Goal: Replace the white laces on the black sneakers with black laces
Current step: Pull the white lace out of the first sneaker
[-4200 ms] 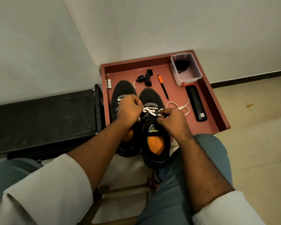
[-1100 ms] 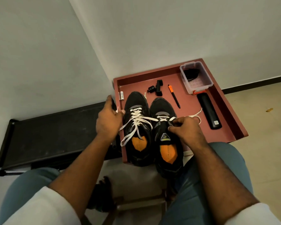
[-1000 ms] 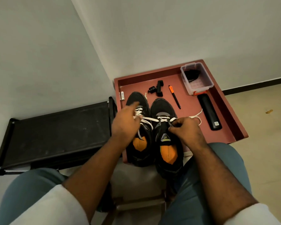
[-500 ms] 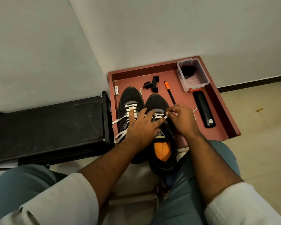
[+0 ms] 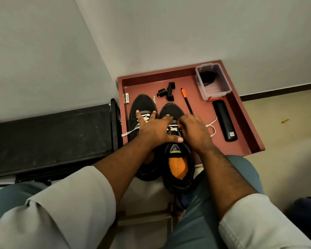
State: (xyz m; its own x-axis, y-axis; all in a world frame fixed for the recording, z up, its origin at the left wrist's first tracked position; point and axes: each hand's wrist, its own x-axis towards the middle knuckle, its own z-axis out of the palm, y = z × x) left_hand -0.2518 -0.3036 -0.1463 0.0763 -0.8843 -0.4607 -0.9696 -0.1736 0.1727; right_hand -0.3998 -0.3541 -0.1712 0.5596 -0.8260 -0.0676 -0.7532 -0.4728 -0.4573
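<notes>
Red tray in the corner by the wall, low black bench just left of it. On the tray, side by side: left sneaker and right sneaker, heels overhanging the near rim toward the knees, orange insoles showing. Further back: long black case along the right side, clear plastic box in the far right corner with a dark coil inside, probably the black laces but too murky to confirm. Small bits: black clip piece, orange-tipped pen, small white tube at the left rim.

Left hand splayed flat, fingers spread, pressing across both shoes, gripping nothing. Right hand curled over the right sneaker's upper eyelets, fingertips pinched on the white lace. Pulled-out lace end looped loose on the tray just right of that hand. Left sneaker laced, untied, one end trailing over the left rim.

Step in hand, as judged: unthreading white lace from the right sneaker, early in the task. To do well: keep the shoe pinned with the flat hand, work one crossing at a time from the top eyelets down, pull along the eyelet line rather than upward so the shoe does not tip off the rim. Keep the freed end clear of the pen and case. Risk: snagged aglet, shoe sliding off the near edge.
</notes>
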